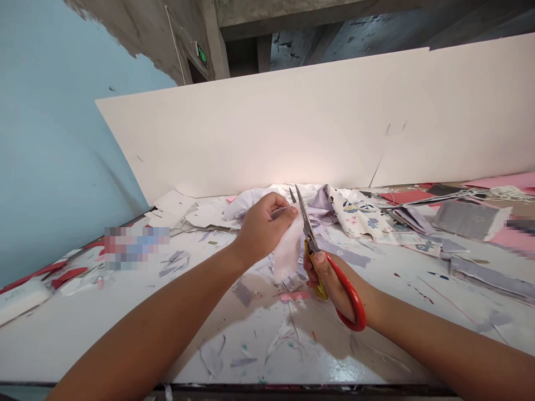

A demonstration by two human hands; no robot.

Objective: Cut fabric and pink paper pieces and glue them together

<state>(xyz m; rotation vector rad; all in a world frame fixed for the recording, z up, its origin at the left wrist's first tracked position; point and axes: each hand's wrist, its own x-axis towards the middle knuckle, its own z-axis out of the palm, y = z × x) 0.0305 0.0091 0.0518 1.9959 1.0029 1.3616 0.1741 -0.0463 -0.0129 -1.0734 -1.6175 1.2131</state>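
Left hand (265,229) fingers clamped on white cloth (287,250), raised above counter (104,345). Right hand (328,278) fingers closed round red-handled scissors (307,225), blades at cloth edge. Cut scraps (243,293) litter counter at 6 o'clock; floral fabric (355,214) remains at 1 o'clock.
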